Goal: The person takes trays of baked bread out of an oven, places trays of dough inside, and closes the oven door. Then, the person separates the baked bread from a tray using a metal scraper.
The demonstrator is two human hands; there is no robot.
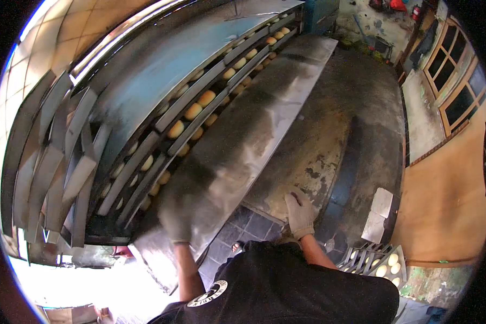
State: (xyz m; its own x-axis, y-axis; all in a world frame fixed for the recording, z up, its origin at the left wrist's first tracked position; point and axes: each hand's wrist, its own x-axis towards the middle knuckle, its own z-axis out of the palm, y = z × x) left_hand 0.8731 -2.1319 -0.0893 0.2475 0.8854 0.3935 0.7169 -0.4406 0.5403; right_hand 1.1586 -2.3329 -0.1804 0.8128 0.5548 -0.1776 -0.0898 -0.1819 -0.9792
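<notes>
Both of my hands wear pale work gloves. My left hand [175, 222] is smeared by motion over the near end of a long metal counter [272, 121], beside the lower trays. Its fingers cannot be made out. My right hand [300, 212] hangs over the edge of a worn, stained surface [329, 146], thumb apart from the fingers and nothing visible in it. Left of the counter, long metal trays [194, 98] are stacked in tiers, with golden-topped buns [193, 112] showing between them.
Several bare metal trays [51, 178] stand crisscrossed at the left. More trays with pale round buns [394, 258] are at the lower right, near a white box [378, 216]. Dark floor tiles [248, 224] show between the counter and the worn surface. Windows [451, 59] line the right wall.
</notes>
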